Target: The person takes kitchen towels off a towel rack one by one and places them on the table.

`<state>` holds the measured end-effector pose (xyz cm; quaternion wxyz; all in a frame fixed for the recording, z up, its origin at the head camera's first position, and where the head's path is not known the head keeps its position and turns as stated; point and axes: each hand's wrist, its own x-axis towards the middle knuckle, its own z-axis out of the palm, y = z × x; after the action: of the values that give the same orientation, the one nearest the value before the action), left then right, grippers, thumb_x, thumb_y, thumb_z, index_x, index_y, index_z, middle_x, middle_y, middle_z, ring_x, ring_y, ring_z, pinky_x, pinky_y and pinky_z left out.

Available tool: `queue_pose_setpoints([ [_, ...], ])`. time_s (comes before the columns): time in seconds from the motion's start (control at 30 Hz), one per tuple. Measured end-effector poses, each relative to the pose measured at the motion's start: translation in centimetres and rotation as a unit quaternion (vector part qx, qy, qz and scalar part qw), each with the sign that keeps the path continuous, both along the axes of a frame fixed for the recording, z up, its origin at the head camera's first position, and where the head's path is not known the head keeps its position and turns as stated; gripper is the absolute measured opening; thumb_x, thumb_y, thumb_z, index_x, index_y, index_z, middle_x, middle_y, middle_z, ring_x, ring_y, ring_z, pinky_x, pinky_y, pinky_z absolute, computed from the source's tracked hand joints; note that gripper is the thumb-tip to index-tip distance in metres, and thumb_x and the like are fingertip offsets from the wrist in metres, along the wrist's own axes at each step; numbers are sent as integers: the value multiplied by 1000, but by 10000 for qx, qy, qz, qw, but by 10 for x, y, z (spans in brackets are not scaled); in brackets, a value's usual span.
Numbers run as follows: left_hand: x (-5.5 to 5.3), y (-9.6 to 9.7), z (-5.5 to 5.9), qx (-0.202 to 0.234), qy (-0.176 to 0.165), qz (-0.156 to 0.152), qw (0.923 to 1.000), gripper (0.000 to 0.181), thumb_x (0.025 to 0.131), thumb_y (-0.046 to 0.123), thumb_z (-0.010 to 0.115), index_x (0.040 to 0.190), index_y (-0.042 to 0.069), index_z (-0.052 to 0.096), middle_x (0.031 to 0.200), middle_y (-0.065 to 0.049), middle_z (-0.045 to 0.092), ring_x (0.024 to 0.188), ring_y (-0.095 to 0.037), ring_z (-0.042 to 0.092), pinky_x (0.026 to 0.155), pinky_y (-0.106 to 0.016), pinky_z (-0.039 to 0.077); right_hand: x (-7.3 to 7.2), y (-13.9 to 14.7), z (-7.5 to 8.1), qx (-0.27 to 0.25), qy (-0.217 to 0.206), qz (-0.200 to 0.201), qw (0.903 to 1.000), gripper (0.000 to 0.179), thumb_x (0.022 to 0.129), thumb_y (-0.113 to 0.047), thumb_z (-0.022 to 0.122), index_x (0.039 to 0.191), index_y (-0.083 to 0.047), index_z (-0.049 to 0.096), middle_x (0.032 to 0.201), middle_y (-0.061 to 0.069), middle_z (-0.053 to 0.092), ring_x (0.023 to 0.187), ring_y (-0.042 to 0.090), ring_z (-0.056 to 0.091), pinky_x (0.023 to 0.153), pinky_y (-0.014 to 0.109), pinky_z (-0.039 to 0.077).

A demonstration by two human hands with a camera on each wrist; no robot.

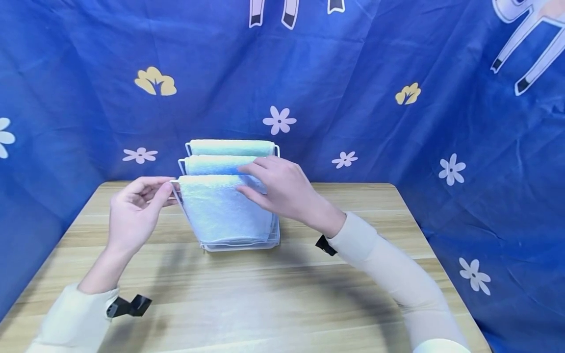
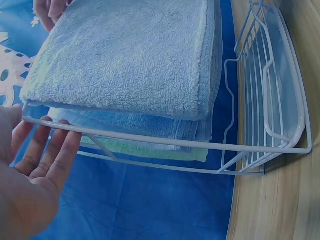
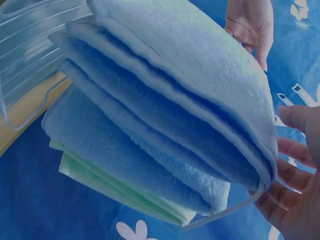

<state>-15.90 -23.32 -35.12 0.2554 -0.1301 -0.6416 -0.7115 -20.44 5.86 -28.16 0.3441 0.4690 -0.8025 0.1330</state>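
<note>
A white wire rack (image 1: 240,247) stands on the table with three folded towels hung over its bars. The front towel (image 1: 225,211) is pale blue, the middle towel (image 1: 207,165) is blue, and the rear towel (image 3: 125,197) is light green. My left hand (image 1: 137,211) pinches the rack's wire at the front left top corner, thumb in front and fingertips behind it. Over on the other side, my right hand (image 1: 287,186) hovers at the front towel's right end with its fingers loosely bent. In the right wrist view its fingertips reach right at the towel's edge and the thumb stands apart.
The wooden table (image 1: 212,304) reaches back to a blue curtain (image 1: 212,59) printed with flowers and animals, which also hangs along both sides. Black wrist mounts sit on both light sleeves (image 1: 388,264).
</note>
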Motion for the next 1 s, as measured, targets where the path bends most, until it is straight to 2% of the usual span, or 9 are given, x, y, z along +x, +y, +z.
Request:
queue_pose_setpoints([
  [0.3,0,4,3,68,-83,110,9999,10,98,-7,66,104,-10,73,90,-1,82,81,-7,78,70,-23,69,-3,-14,-1,376,76,-317,9988,24,100,-40,73,112,-21,79,96,-7,79,73,11,66,57,24,56],
  [0.63,-1,5,5,22,-166,208,9996,7,97,-7,68,101,-11,73,86,0,81,77,-6,77,68,-22,68,-4,-20,-1,704,-346,-533,9955,23,103,-40,68,113,-22,79,97,-7,77,78,11,68,61,24,59],
  [0.8,-1,4,5,-23,-138,163,9998,7,98,-7,67,100,-10,73,85,0,80,76,-6,76,68,-21,68,-3,-21,0,710,-422,-537,9951,22,103,-39,69,112,-22,79,98,-7,77,79,11,69,61,24,59],
  [1.0,-1,3,6,-195,-165,58,9997,7,99,-6,66,101,-8,72,87,1,80,77,-5,76,70,-20,68,-5,-19,-1,540,-261,-384,9975,19,102,-38,71,108,-23,80,95,-8,76,78,10,69,60,23,58],
])
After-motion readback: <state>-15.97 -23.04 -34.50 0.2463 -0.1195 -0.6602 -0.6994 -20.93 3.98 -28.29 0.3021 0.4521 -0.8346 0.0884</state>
